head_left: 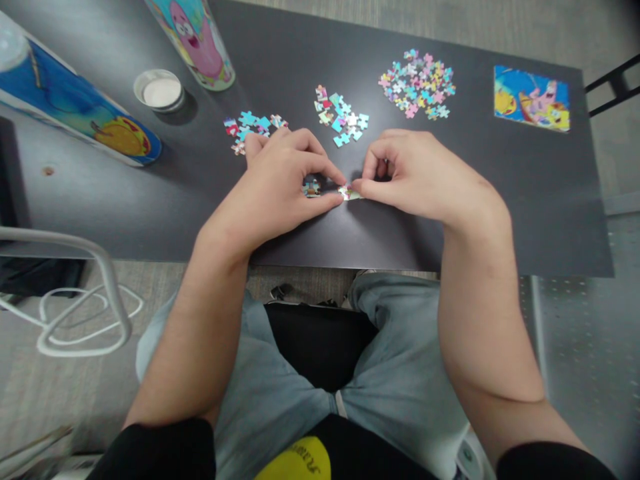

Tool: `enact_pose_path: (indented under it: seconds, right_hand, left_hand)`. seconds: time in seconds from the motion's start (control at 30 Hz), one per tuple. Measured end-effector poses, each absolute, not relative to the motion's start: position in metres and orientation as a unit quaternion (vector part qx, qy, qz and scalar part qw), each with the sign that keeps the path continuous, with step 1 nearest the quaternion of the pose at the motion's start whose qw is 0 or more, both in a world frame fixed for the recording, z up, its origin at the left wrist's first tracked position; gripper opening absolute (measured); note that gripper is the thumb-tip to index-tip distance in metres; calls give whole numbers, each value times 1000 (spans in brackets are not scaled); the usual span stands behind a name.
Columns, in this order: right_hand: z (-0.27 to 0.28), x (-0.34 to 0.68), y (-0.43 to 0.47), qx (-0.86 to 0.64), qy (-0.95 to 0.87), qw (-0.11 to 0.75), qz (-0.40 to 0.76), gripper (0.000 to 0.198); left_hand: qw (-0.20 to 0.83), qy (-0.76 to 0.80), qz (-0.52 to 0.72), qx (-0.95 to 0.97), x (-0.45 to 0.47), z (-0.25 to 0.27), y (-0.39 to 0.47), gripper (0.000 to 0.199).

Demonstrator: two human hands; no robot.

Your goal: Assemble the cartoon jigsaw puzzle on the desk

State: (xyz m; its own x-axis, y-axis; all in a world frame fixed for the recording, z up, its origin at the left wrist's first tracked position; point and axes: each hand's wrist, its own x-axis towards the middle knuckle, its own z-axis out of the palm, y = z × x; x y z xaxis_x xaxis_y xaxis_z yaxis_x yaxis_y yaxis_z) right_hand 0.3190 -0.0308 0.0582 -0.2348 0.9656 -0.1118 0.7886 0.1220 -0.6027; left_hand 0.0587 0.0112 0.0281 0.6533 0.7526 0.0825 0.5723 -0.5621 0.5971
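Both hands meet low over the dark table, fingertips pinched on small jigsaw puzzle pieces (pixel 345 191). My left hand (pixel 285 173) grips them at their left end between thumb and forefinger. From the other side, my right hand (pixel 420 172) pinches the right end, with its other fingers curled in. Whether the pieces are fully joined cannot be made out. Under my left palm lies another bit of puzzle (pixel 311 187), partly covered. Just beyond my left knuckles is a loose cluster of pieces (pixel 249 127), its near part hidden by the hand.
Farther back lie a small group of pieces (pixel 345 120) and a larger heap (pixel 417 83). A cartoon picture card (pixel 532 100) is at the right. On the left stand a printed canister (pixel 200 47), a round lid (pixel 160 91) and a long blue printed box (pixel 75 100).
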Motion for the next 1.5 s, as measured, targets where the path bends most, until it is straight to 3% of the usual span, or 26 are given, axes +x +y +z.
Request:
enact_pose_path:
  seconds: [0.27,0.5,0.77,1.2,1.5]
  right_hand:
    - [52,340,-33,-627,-686,209,304,25]
    - [45,341,-30,-601,-698,192,338,18]
    - [39,340,-26,-604,-694,188,342,39]
    - [42,338,-28,-612,-691,191,334,25]
    - [45,345,-30,-586,-695,203,364,12]
  left_hand:
    - [265,379,165,871,59,32,9,23]
    - [254,402,176,862,62,30,5,28]
    - [271,403,181,855,59,29,9,30]
    - [260,412,178,855,63,32,7,37]
    - [254,415,165,858,67,32,7,54]
